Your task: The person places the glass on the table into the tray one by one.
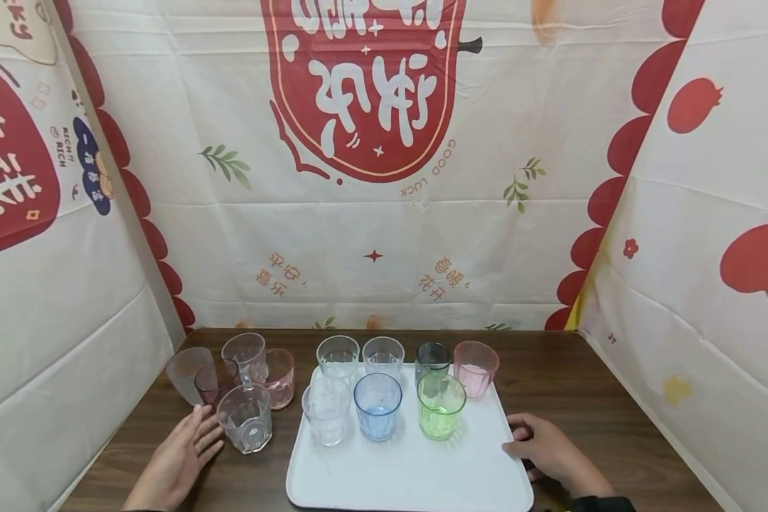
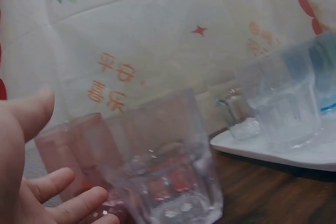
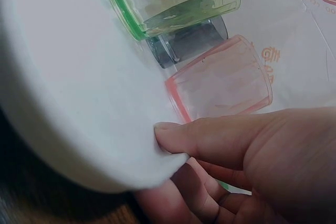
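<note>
My right hand grips the right edge of a white tray, thumb on top and fingers curled beneath, as the right wrist view shows. Several tumblers stand on the tray. In its front row are a clear tumbler, a blue tumbler and a green tumbler. My left hand is held with its fingers extended beside a clear tumbler on the table, left of the tray. A pink tumbler shows behind those fingers in the left wrist view.
Behind the front row stand two clear tumblers, a dark grey tumbler and a pink tumbler. More tumblers cluster at the left, including a dark reddish one. Printed cloth walls enclose the brown wooden table.
</note>
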